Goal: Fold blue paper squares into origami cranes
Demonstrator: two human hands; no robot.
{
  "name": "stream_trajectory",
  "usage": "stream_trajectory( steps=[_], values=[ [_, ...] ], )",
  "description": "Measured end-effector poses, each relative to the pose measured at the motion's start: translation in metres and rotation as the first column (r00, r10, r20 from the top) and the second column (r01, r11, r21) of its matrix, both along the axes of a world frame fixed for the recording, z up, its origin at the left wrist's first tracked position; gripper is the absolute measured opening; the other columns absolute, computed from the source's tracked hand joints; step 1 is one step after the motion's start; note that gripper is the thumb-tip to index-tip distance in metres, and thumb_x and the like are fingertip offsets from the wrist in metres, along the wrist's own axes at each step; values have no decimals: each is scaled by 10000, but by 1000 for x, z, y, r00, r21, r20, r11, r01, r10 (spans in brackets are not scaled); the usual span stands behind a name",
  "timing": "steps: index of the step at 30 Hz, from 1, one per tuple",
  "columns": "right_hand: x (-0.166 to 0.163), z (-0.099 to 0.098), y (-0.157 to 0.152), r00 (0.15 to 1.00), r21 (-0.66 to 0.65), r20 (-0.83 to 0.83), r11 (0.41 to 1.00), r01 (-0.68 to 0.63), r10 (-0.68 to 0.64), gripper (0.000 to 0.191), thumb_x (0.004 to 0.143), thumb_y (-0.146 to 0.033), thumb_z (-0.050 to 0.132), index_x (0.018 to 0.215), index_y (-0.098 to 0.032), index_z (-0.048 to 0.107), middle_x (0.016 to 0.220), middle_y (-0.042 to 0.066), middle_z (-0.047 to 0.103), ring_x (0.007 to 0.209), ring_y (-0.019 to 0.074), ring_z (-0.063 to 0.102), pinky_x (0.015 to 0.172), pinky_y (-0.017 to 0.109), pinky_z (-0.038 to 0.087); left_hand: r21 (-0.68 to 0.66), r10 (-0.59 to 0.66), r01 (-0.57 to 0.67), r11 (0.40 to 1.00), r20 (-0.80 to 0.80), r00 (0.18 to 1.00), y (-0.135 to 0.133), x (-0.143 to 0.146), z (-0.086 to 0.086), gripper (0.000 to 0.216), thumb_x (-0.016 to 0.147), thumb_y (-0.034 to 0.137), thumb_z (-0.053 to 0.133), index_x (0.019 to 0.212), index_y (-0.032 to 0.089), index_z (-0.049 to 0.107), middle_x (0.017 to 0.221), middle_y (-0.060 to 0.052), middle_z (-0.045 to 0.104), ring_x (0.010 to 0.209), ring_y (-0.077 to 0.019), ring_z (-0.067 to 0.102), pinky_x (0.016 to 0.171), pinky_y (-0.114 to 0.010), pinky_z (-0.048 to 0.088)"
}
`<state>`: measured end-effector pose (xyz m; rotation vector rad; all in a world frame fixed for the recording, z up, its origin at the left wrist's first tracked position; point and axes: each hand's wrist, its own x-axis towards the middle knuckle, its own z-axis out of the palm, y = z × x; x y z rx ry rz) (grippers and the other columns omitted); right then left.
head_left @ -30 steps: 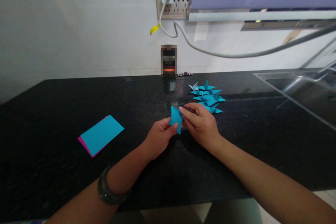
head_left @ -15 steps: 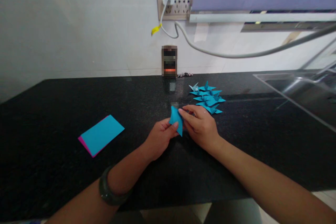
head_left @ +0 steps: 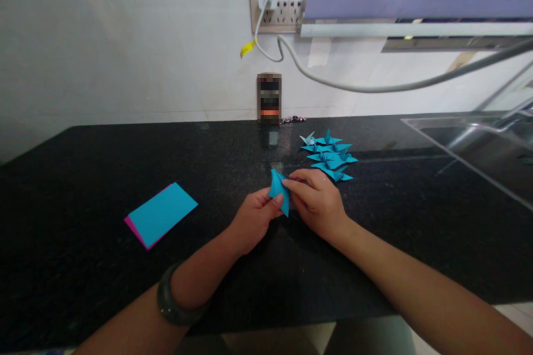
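A partly folded piece of blue origami paper [head_left: 280, 186] is held above the black countertop, its pointed lower corner hanging down. My left hand [head_left: 259, 212] pinches it from the left, thumb on the front face and fingers behind. On its right edge, the thumb and fingers of my right hand [head_left: 316, 197] grip the paper, the fingertips lying over a fold. Some of the right fingers are hidden behind the sheet. Just beyond my right hand sits a cluster of several folded blue paper cranes [head_left: 331, 158], with one paler crane [head_left: 308, 138] at its back left.
Blue and pink paper sheets [head_left: 162, 213] lie stacked at the left on the black countertop [head_left: 233, 155]. A phone-like device [head_left: 269, 98] leans on the wall, beside a beaded strand [head_left: 293, 119]. At the right is a metal sink [head_left: 478, 133]. A cable [head_left: 358, 89] runs from the wall socket [head_left: 287, 11].
The right fingertips have slid slightly down and inward over the blue paper, and its upper fold looks drawn in more narrowly. My left hand holds its place.
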<state>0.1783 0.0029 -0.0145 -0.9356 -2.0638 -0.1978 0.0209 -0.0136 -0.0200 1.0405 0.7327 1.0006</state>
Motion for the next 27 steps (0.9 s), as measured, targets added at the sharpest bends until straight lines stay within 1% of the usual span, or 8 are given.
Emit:
stream_trajectory(
  steps=[4, 9, 13, 17, 20, 22, 24, 27],
  values=[
    [-3, -1, 1, 989, -146, -138, 987, -68, 48, 147, 831, -149, 485, 887, -182, 617, 887, 85, 585, 839, 182, 562, 719, 328, 497, 75, 45, -32, 997, -178, 983, 2, -3, 0, 220, 766, 361, 610, 821, 152, 653, 729, -4, 628, 709, -143, 562, 755, -314, 436],
    [-4, -1, 1, 984, -238, -178, 969, -70, 28, 91, 823, -179, 511, 863, -179, 593, 892, 88, 558, 836, 190, 554, 709, 339, 486, 157, 110, -63, 986, -310, 944, 2, -4, 3, 151, 749, 282, 612, 812, 159, 671, 740, 5, 642, 713, -145, 561, 741, -295, 427],
    [-1, -2, 3, 958, -312, -274, 935, -170, 82, 69, 816, -142, 518, 823, -191, 566, 841, 56, 544, 813, 171, 537, 703, 318, 468, 113, 119, -91, 989, -273, 955, 1, -4, 4, 168, 726, 273, 642, 841, 158, 682, 790, -14, 678, 812, -177, 607, 825, -324, 431],
    [2, -2, 6, 896, -349, -415, 882, -317, 158, 53, 827, -161, 524, 799, -196, 551, 817, 36, 523, 787, 154, 526, 704, 309, 464, -52, 69, -78, 996, -153, 986, 2, -4, 3, 237, 701, 307, 681, 889, 164, 673, 837, -30, 689, 783, -170, 633, 749, -306, 461],
    [4, 1, 5, 865, -348, -434, 839, -419, 252, 43, 832, -181, 527, 821, -198, 565, 864, 46, 508, 845, 162, 517, 728, 319, 470, -167, 61, -70, 983, -58, 996, 2, -5, 3, 227, 673, 306, 709, 854, 176, 666, 799, -17, 686, 743, -150, 633, 696, -277, 460],
    [4, 3, 3, 855, -386, -434, 800, -460, 283, 37, 821, -193, 550, 848, -196, 575, 912, 58, 491, 860, 163, 514, 680, 297, 486, -171, 54, -61, 983, -47, 997, 2, -5, 4, 214, 661, 301, 719, 821, 169, 664, 757, -10, 677, 723, -137, 618, 690, -269, 455],
    [4, 3, 1, 858, -422, -429, 778, -466, 282, 99, 789, -198, 595, 888, -196, 588, 954, 68, 472, 867, 165, 510, 620, 268, 495, -122, 36, -46, 992, -79, 996, 2, -4, 6, 216, 654, 299, 727, 803, 154, 667, 736, -8, 666, 692, -122, 594, 687, -266, 449],
    [4, 2, 1, 877, -407, -397, 805, -431, 270, 121, 759, -169, 623, 876, -200, 623, 940, 61, 481, 880, 170, 507, 627, 272, 497, -50, 14, -20, 999, -113, 993, 1, -3, 8, 227, 629, 285, 744, 788, 142, 668, 719, -7, 659, 671, -116, 571, 681, -264, 441]
  ],
)
